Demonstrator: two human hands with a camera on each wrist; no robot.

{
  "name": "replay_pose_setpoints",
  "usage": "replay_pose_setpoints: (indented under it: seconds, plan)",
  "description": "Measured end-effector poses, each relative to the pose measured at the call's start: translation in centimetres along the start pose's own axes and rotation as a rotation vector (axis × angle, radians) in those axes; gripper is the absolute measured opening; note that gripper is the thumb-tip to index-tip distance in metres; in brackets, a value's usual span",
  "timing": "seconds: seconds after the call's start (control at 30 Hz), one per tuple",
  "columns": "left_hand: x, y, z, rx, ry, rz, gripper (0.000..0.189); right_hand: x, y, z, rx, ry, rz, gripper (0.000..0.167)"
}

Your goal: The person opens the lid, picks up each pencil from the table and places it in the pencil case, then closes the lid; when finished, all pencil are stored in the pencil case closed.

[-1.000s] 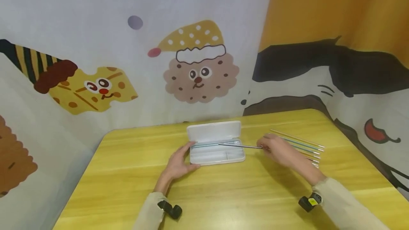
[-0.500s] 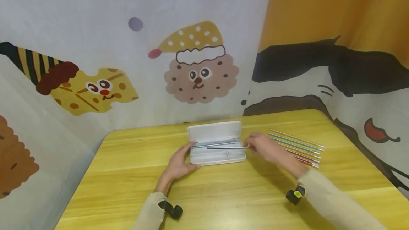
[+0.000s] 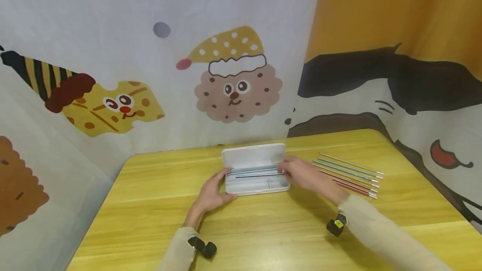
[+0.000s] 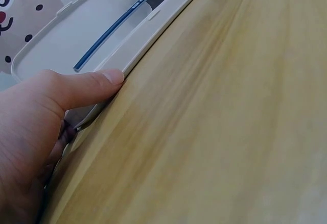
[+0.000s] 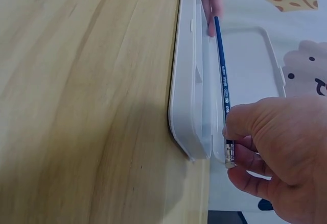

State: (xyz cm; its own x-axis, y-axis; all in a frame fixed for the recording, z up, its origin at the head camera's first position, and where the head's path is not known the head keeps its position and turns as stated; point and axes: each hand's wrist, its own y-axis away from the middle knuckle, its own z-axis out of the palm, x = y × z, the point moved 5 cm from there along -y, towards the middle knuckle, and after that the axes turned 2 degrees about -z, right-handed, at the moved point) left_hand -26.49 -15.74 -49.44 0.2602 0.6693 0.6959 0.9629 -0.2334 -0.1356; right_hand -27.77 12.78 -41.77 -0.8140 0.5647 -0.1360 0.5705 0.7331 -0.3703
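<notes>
A white pencil case (image 3: pixel 248 192) lies with its lid raised at the back. My left hand (image 3: pixel 211 193) grips its left end, the thumb against the front wall and the fingers round the far side. Between thumb and fingers, my right hand (image 3: pixel 301 173) pinches a dark blue pencil (image 5: pixel 223 76) near its eraser end. That pencil is held lengthwise over the case, its other end pointing left. Light blue pencils (image 3: pixel 248 170) rest in the rear part of the case, partly hidden by the right hand.
To the right on the wooden table (image 3: pixel 241 229), several pencils (image 3: pixel 350 168) lie side by side, erasers to the right. A small divider (image 3: pixel 269 184) splits the front part of the case. Behind the table hangs a cartoon-printed curtain (image 3: pixel 180 108).
My right hand has moved left with the dark blue pencil, bringing it from the case's right side to over the case and turning it nearly level with the long side. The left hand stays put.
</notes>
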Motion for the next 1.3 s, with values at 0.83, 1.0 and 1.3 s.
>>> replay_pose_setpoints:
  seconds: [0.83, 1.0, 1.3]
  plan:
    - [0.2, 0.0, 0.0, 0.012, -0.006, 0.023, 0.089, -0.6, -2.5, 1.5, -0.061, 0.006, -0.047, 0.022]
    - [0.2, 0.0, -0.4, 0.020, -0.003, 0.023, 0.089, -0.9, -3.2, 1.8, -0.057, 0.017, -0.061, 0.020]
    - [0.2, -0.3, 0.0, 0.017, 0.001, 0.038, 0.090, -0.7, -3.5, 2.1, -0.099, 0.022, -0.034, 0.018]
